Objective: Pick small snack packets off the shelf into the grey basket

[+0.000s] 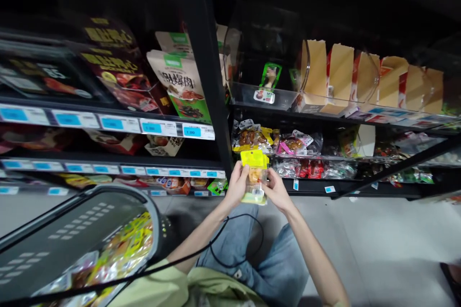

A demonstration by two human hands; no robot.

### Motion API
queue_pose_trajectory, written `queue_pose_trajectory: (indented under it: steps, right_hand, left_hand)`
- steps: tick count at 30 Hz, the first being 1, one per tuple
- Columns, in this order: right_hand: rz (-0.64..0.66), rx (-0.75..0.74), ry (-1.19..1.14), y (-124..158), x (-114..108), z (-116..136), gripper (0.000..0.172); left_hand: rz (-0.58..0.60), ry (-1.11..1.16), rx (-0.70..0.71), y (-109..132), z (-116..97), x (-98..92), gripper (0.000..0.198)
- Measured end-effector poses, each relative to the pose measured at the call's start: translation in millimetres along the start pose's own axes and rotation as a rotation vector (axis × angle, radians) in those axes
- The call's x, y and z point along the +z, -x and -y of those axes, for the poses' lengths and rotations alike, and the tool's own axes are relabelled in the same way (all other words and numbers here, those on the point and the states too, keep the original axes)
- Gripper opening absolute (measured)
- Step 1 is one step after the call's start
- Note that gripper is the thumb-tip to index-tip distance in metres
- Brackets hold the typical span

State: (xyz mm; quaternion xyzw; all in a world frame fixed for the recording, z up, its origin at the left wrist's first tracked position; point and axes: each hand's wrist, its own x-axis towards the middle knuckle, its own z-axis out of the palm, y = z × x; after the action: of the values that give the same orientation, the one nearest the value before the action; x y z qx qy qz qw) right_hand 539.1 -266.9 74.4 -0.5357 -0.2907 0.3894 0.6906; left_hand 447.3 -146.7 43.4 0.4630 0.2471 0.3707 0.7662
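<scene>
Between my two hands is a small snack packet with a yellow top, a clear middle showing orange-brown food and a pale green lower part. More than one packet may be stacked there, as a second yellow edge shows behind. My left hand grips its left side, thumb on the front. On the right side, my right hand pinches the lower edge. Just beyond the packet, yellow-topped bags of brown food and a bag with a pink label lie in a low shelf bin.
At the lower left stands a grey shopping basket holding many yellow packets. A black cable crosses my lap. Tan cardboard boxes line the right shelf; a black post divides the shelving. A person's dark shoe shows at far right.
</scene>
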Motion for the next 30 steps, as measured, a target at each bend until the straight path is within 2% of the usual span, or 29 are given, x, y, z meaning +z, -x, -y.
queue_pose_trajectory:
  steps: [5, 9, 12, 15, 17, 19, 21, 23, 25, 27, 30]
  right_hand:
    - [-0.127, -0.03, -0.034, 2, 0, -10, 0.037]
    - [-0.165, -0.057, -0.075, 7, 2, -18, 0.041]
    - [-0.277, -0.083, -0.102, 10, -7, -16, 0.044]
    - [-0.405, -0.084, -0.19, 13, -27, -6, 0.049]
    - [-0.431, -0.082, -0.213, 14, -38, 0, 0.051]
    - [-0.42, -0.118, -0.142, 15, -41, 0, 0.048]
    - [-0.404, -0.155, -0.011, 16, -34, -6, 0.043]
    - [-0.378, -0.157, 0.094, 18, -21, -15, 0.042]
    - [-0.329, -0.157, 0.147, 20, -10, -21, 0.04]
    - [-0.285, -0.185, 0.168, 23, -5, -22, 0.037]
    - [-0.24, -0.2, 0.176, 29, -6, -17, 0.044]
  left_hand:
    - [0.074, 0.215, -0.111, 1, 2, 4.9, 0.044]
    - [0.096, 0.254, -0.134, -2, 0, 2.8, 0.04]
    - [0.038, 0.288, -0.113, -6, -5, -10.1, 0.041]
    - [-0.066, 0.316, -0.089, -11, -11, -30.7, 0.038]
    - [-0.099, 0.321, -0.09, -12, -14, -39.5, 0.037]
    - [-0.081, 0.32, -0.094, -9, -15, -38.3, 0.038]
    - [-0.012, 0.317, -0.123, -4, -13, -27.4, 0.04]
    - [0.076, 0.28, -0.175, 4, -7, -12.7, 0.043]
    - [0.106, 0.168, -0.171, 10, 3, -1.3, 0.044]
    - [0.072, -0.024, -0.063, 14, 15, 3.6, 0.04]
    - [0.02, -0.319, 0.164, 11, 33, 5.9, 0.036]
